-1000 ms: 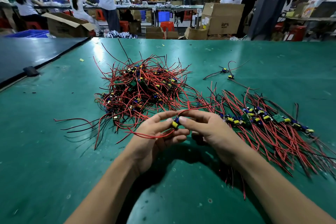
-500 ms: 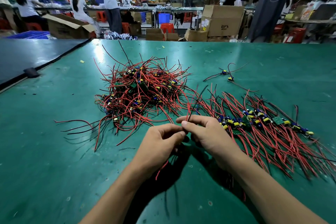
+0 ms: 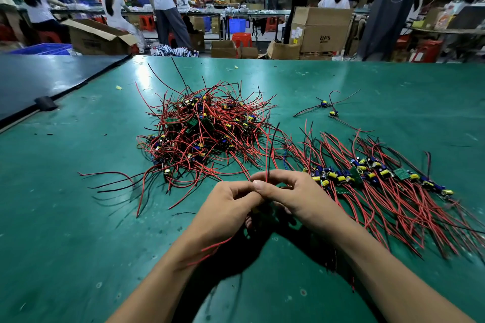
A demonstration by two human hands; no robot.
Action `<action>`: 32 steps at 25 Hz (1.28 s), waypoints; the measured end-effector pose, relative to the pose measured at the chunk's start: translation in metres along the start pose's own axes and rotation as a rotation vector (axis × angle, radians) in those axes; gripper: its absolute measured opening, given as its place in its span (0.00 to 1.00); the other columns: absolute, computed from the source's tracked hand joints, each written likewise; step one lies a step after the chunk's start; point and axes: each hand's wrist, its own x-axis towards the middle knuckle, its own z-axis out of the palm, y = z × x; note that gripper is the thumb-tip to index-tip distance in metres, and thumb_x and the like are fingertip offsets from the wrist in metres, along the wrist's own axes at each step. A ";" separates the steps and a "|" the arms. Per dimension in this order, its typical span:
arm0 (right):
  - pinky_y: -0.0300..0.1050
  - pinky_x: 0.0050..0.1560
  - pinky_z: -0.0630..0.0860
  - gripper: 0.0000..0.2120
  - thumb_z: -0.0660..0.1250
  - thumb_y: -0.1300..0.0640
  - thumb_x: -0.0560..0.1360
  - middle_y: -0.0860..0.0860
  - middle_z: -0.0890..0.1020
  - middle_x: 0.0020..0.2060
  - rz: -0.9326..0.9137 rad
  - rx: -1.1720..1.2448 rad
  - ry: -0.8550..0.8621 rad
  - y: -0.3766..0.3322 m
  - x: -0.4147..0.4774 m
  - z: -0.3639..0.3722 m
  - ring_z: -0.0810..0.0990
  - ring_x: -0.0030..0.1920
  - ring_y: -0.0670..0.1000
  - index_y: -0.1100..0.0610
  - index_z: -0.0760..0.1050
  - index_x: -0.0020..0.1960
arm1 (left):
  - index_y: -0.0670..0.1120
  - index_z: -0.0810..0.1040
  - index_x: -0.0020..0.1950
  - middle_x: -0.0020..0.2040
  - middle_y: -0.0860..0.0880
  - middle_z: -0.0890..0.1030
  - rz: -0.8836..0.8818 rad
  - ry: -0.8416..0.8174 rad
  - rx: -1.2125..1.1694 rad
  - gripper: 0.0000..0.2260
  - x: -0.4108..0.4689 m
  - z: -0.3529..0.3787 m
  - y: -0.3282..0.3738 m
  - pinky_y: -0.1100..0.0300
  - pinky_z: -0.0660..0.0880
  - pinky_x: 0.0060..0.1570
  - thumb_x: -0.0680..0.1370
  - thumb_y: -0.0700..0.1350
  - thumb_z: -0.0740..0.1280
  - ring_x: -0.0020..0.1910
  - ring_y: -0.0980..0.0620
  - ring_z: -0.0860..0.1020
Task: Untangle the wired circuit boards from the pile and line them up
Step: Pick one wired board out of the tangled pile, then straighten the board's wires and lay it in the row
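A tangled pile (image 3: 204, 134) of small circuit boards with red and black wires lies at the middle of the green table (image 3: 78, 217). To its right runs a row of lined-up boards (image 3: 367, 176), their wires fanned toward me. My left hand (image 3: 223, 207) and right hand (image 3: 291, 194) meet just in front of the pile and hold one wired board between them; the board itself is hidden by my fingers. Its black wire (image 3: 269, 155) sticks up from my right fingertips, and red wires (image 3: 215, 248) trail below my left wrist.
Two loose wired boards (image 3: 329, 109) lie apart at the back right. A darker table (image 3: 39, 78) adjoins on the left, with a black clip (image 3: 46, 103) at the seam. Cardboard boxes (image 3: 321, 29), stools and several people fill the workshop beyond the far edge.
My hands turned the board from flat between my fingertips to upright. The wires now point up and down, and the board has gone out of sight behind my fingers.
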 end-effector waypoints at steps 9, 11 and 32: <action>0.35 0.39 0.78 0.11 0.74 0.48 0.72 0.52 0.86 0.39 -0.112 -0.001 0.188 -0.001 0.000 0.006 0.83 0.37 0.45 0.56 0.86 0.46 | 0.41 0.83 0.40 0.34 0.44 0.83 -0.087 -0.018 -0.232 0.11 0.004 0.004 -0.004 0.64 0.74 0.26 0.79 0.36 0.64 0.25 0.53 0.77; 0.29 0.42 0.73 0.07 0.74 0.52 0.75 0.47 0.86 0.37 -0.201 -0.205 0.273 -0.001 0.000 0.005 0.82 0.38 0.38 0.54 0.86 0.42 | 0.42 0.82 0.40 0.35 0.45 0.83 -0.076 0.018 -0.175 0.10 0.005 0.007 -0.004 0.62 0.73 0.30 0.79 0.36 0.65 0.28 0.51 0.76; 0.39 0.28 0.73 0.16 0.70 0.47 0.77 0.56 0.82 0.31 0.135 0.026 0.073 -0.006 -0.001 -0.001 0.78 0.29 0.50 0.60 0.84 0.45 | 0.39 0.80 0.40 0.30 0.46 0.81 -0.059 0.032 -0.108 0.08 0.002 0.011 0.001 0.65 0.73 0.33 0.78 0.35 0.65 0.28 0.54 0.77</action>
